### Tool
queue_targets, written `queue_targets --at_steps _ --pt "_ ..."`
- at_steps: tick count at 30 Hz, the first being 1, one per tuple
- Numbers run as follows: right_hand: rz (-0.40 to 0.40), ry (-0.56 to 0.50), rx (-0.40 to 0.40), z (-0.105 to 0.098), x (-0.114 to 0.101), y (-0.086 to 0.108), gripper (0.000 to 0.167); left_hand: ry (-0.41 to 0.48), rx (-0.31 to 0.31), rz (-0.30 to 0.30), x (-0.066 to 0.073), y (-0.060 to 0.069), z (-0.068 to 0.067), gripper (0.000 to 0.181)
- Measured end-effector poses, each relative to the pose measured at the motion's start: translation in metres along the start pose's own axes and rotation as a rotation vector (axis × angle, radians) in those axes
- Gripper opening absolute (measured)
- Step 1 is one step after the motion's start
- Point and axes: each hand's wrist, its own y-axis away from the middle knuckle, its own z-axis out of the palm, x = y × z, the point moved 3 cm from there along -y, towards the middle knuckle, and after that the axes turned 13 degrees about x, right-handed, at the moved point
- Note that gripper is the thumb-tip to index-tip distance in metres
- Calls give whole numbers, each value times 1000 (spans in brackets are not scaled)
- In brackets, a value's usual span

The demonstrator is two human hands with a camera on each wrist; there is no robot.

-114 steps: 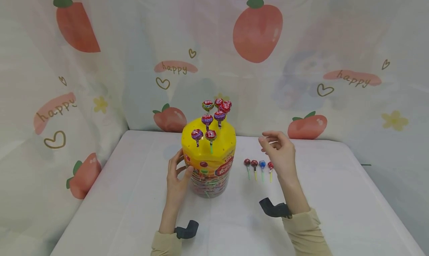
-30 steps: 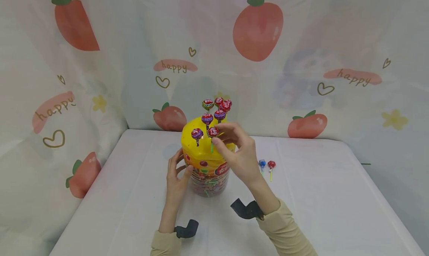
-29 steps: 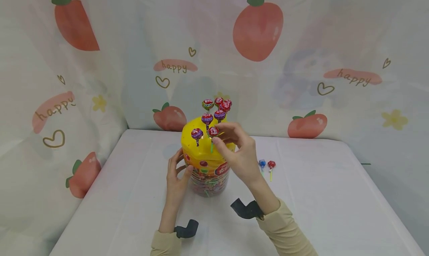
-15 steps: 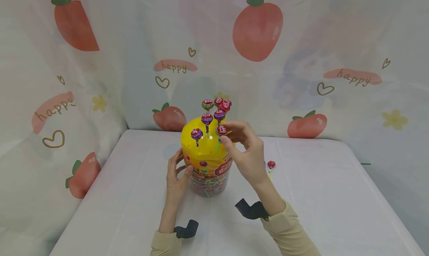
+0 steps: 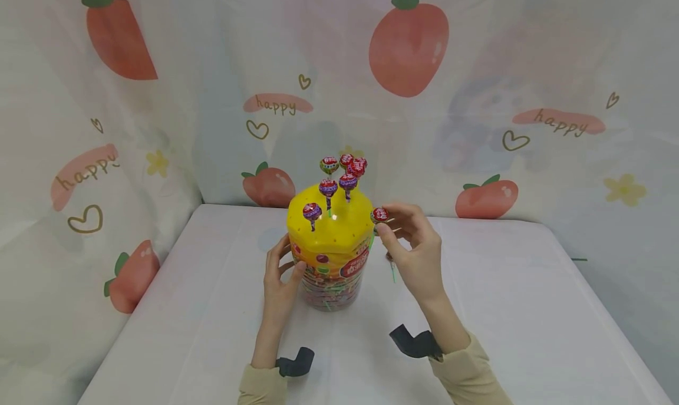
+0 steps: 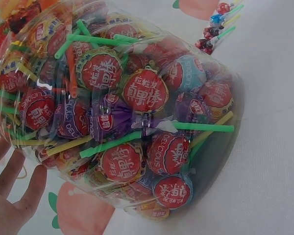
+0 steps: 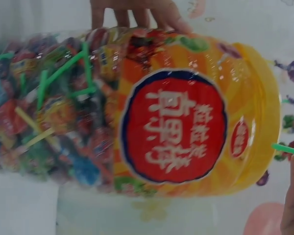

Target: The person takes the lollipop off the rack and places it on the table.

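Observation:
A clear jar (image 5: 339, 290) full of wrapped lollipops stands upright on the table, its yellow lid (image 5: 339, 234) on top. Several lollipops (image 5: 312, 211) stick up from the lid, most of them toward its far side. My left hand (image 5: 280, 278) rests against the jar's left side, fingers spread and nearly straight. Just past the lid's right edge, my right hand (image 5: 416, 254) pinches a red-wrapped lollipop (image 5: 379, 215) between thumb and fingers. Its green stick (image 7: 286, 149) points toward the lid in the right wrist view.
Right of the jar, several loose lollipops (image 6: 216, 20) lie in a row on the white table (image 5: 212, 310); my right hand hides most of them in the head view. A printed cloth backdrop (image 5: 223, 157) rises behind and at the left.
My right hand came over from the right, took hold of the front lollipop in the lid, and has drawn it out and to the right. The left hand and the jar have stayed put.

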Motion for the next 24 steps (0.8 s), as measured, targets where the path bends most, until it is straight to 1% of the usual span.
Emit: queue_targets --at_steps 8,12,18,24 --pt "81 37 52 -20 20 9 29 -1 -5 -14 -3 -1 0 59" --pt "118 38 66 -28 29 13 30 2 -6 -15 -4 -1 0 59" --pt "184 77 88 -41 48 18 30 1 -5 -18 -5 -1 1 59" --pt "274 146 97 -49 47 20 27 0 16 33 -37 -4 4 60"
